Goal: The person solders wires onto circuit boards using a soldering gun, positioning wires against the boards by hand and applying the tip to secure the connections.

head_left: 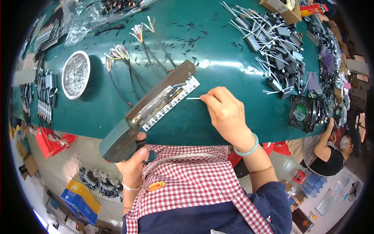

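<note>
My left hand (134,163) is wrapped round the handle of a dark green and brown hand-held tool (120,134), held slantwise above the table's near edge. Along its right side runs a white strip (171,102) with a row of small black parts, and a silvery, wire-like stretch lies beside it. The tool's exact kind does not show. In the fingertips of my right hand (226,113) is a thin white stick-like piece (193,98), pointing left toward the strip without touching it. A pale green bangle circles my right wrist.
Bundled cables (120,54) and scattered short black bits (189,41) lie beyond the tool. At left stands a white bowl (89,70) lined with foil. Black blocks with white leads (276,50) are heaped at right, near a black fan (302,113). Another person (331,152) works at far right.
</note>
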The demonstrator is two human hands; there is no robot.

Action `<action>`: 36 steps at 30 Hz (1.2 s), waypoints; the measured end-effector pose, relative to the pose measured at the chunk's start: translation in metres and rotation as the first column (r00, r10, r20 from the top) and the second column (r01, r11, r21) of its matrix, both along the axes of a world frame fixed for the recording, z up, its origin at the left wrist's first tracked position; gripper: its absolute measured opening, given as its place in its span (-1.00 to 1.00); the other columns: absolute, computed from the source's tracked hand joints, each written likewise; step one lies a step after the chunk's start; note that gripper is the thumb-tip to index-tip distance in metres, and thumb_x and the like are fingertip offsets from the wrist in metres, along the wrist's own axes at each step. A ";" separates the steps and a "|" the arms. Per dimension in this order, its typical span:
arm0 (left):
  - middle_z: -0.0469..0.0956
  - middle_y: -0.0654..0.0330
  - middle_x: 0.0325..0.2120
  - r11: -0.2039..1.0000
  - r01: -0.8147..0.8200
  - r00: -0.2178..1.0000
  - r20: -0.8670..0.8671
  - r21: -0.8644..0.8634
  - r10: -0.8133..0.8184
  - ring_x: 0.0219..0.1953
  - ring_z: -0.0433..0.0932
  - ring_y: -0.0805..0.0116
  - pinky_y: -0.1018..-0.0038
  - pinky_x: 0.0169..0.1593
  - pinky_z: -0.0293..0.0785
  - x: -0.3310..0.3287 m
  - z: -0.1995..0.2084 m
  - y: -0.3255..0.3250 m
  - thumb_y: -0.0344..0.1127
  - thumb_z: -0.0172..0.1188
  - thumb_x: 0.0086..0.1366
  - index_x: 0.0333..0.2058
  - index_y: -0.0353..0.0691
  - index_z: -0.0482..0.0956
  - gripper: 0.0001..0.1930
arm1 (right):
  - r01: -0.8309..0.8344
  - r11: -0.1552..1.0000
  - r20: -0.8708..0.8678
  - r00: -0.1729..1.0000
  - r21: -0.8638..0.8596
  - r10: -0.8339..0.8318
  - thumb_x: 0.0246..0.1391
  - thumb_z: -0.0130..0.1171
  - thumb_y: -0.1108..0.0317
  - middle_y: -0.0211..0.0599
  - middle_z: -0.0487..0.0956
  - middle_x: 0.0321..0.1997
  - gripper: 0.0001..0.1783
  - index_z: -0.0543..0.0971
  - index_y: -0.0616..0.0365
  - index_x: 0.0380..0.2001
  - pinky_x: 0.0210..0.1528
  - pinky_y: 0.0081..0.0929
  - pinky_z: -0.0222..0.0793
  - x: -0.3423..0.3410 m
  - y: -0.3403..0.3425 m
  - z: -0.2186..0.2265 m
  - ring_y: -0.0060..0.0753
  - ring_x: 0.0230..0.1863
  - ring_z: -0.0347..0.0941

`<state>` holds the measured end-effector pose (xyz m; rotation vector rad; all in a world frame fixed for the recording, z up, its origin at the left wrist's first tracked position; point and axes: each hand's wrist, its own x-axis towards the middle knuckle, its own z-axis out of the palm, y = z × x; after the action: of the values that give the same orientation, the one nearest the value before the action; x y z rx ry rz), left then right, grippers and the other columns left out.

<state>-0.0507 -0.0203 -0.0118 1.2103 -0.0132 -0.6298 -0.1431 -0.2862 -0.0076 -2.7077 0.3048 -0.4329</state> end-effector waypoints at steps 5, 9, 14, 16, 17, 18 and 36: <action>0.57 -0.12 -0.17 0.999 -0.036 0.999 0.016 -0.001 0.036 -0.54 0.50 0.37 0.52 -0.55 0.42 0.004 -0.004 0.004 -0.60 0.35 0.01 0.07 -0.43 0.41 -0.42 | 0.190 0.980 0.085 0.979 -0.068 -0.184 -0.14 0.18 0.69 -0.23 0.47 -0.36 -0.77 0.57 0.19 -0.36 -0.33 -0.30 0.45 -0.009 -0.034 0.013 -0.16 -0.31 0.49; 0.58 -0.12 -0.17 1.000 -0.025 0.999 0.042 -0.005 0.026 -0.54 0.51 0.38 0.53 -0.55 0.42 0.007 -0.006 0.002 -0.60 0.35 0.02 0.06 -0.43 0.43 -0.43 | 0.320 0.913 0.093 0.948 -0.254 -0.306 -0.08 0.18 0.67 -0.24 0.49 -0.35 -0.81 0.59 0.20 -0.36 -0.30 -0.29 0.44 -0.018 -0.077 0.012 -0.17 -0.29 0.49; 0.59 -0.10 -0.17 1.000 -0.028 0.998 0.050 0.001 0.028 -0.53 0.51 0.39 0.54 -0.55 0.42 0.009 -0.006 -0.001 -0.60 0.35 0.02 0.09 -0.42 0.42 -0.40 | 0.290 0.951 0.023 0.957 -0.104 -0.290 -0.03 0.18 0.66 -0.22 0.46 -0.34 -0.81 0.59 0.19 -0.32 -0.26 -0.26 0.43 -0.014 -0.089 -0.001 -0.14 -0.27 0.48; 0.56 -0.09 -0.18 0.998 -0.043 0.997 0.059 0.037 0.041 -0.56 0.47 0.40 0.54 -0.56 0.39 0.007 -0.004 -0.006 -0.55 0.35 0.03 0.04 -0.43 0.43 -0.45 | 0.262 0.961 0.037 0.965 -0.084 -0.259 -0.03 0.18 0.65 -0.23 0.43 -0.34 -0.79 0.58 0.16 -0.30 -0.27 -0.27 0.42 -0.007 -0.084 -0.007 -0.14 -0.28 0.46; 0.53 -0.08 -0.19 0.996 -0.055 0.997 0.065 0.070 0.051 -0.60 0.43 0.40 0.54 -0.57 0.36 0.006 -0.002 -0.009 -0.49 0.36 0.03 -0.02 -0.44 0.44 -0.50 | 0.268 0.956 0.048 0.963 -0.115 -0.264 -0.02 0.18 0.64 -0.24 0.43 -0.34 -0.79 0.58 0.16 -0.29 -0.27 -0.28 0.42 -0.004 -0.081 -0.009 -0.15 -0.28 0.45; 0.53 -0.08 -0.19 0.996 -0.059 0.996 0.074 0.067 0.054 -0.60 0.43 0.40 0.54 -0.57 0.36 0.006 0.000 -0.011 -0.49 0.36 0.03 -0.02 -0.44 0.44 -0.50 | 0.276 0.950 0.061 0.961 -0.146 -0.269 -0.02 0.18 0.64 -0.24 0.42 -0.34 -0.79 0.58 0.15 -0.28 -0.27 -0.28 0.41 -0.002 -0.078 -0.010 -0.15 -0.28 0.45; 0.56 -0.05 -0.15 0.935 -0.354 0.922 0.171 0.008 0.348 -0.60 0.43 0.40 0.54 -0.56 0.34 0.029 0.022 0.006 -0.52 0.30 0.03 0.01 -0.39 0.43 -0.49 | -0.171 0.971 0.419 0.879 -0.170 0.228 0.03 0.10 0.48 -0.10 0.53 0.01 -0.73 0.58 0.15 -0.15 -0.02 -0.15 0.50 0.315 -0.064 -0.015 -0.01 0.03 0.48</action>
<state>-0.0215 -0.0141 0.0105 1.2619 0.0747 -0.2133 0.1717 -0.3504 -0.0230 -2.6272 -0.1335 -1.0036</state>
